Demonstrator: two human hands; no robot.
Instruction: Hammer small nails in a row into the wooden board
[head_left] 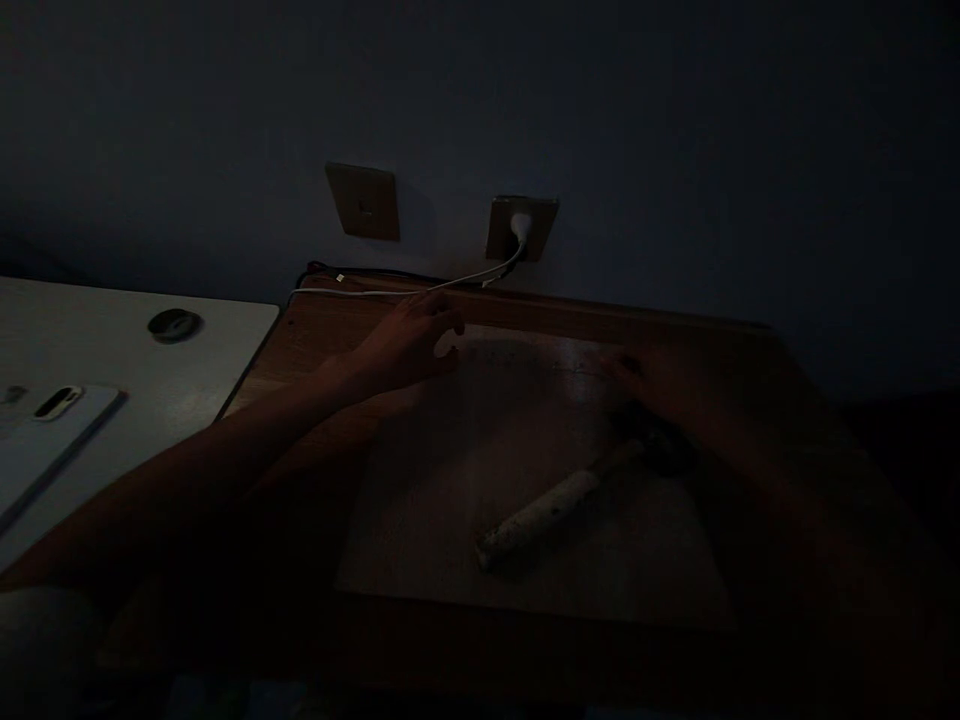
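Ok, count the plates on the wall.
2 on the wall: the left plate and the right plate, with a white plug in it. Dark areas could hide others.

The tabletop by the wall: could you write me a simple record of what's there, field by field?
Surface: wooden table beside a white table
Sheet: pale flat sheet on the wood
Tool: hammer-like tool, pale handle lying over the sheet
Left hand: thumb and fingers apart, by the sheet's far left corner
Right hand: blurred, by the far right corner; grip unclear
Wall: two plates, white plug in the right one
Light: very dim
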